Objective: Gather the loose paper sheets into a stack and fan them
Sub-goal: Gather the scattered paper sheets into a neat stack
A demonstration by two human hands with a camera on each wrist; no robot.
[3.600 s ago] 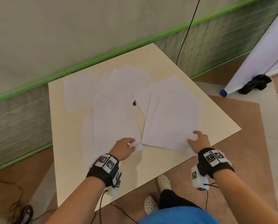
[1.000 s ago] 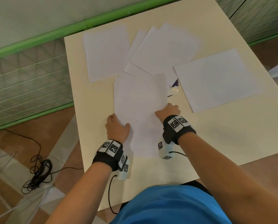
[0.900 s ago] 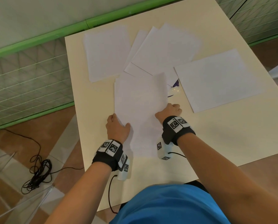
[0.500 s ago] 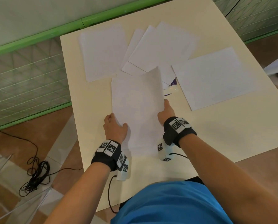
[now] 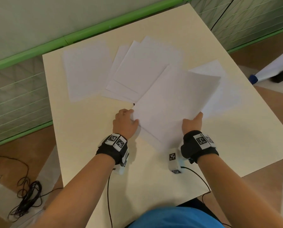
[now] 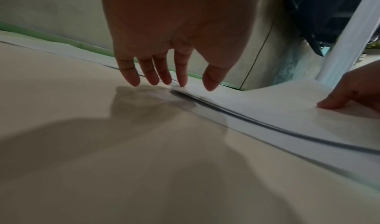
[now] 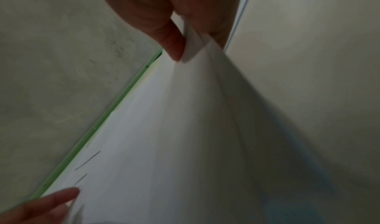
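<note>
We've got a small stack of sheets (image 5: 173, 104) in hand here. Our right hand (image 5: 192, 123) pinches its right edge between thumb and fingers, and that side is lifted off the table (image 5: 88, 137) so the paper bows up. Our left hand (image 5: 125, 124) sits at the stack's left corner with the fingers fairly straight; in the left wrist view the fingertips (image 6: 183, 81) just touch the paper edge where it lies on the table, not really gripping anything.

The stack runs diagonally, its far corner pointing away to the right, and it covers part of a single sheet (image 5: 218, 89) lying flat by the right edge of the table. Still loose: one sheet (image 5: 86, 71) near the far left corner, and a fanned overlap of a few sheets (image 5: 142, 68) in the middle at the back, with the stack's far-left edge overlapping them.

Room-wise, the whole near half of the table is bare, and so is the strip along the left edge. A green rail (image 5: 88, 32) runs just beyond the far edge, and a tangle of black cable (image 5: 27, 199) lies on the floor to the left.

No containers anywhere, just paper on a flat top.
</note>
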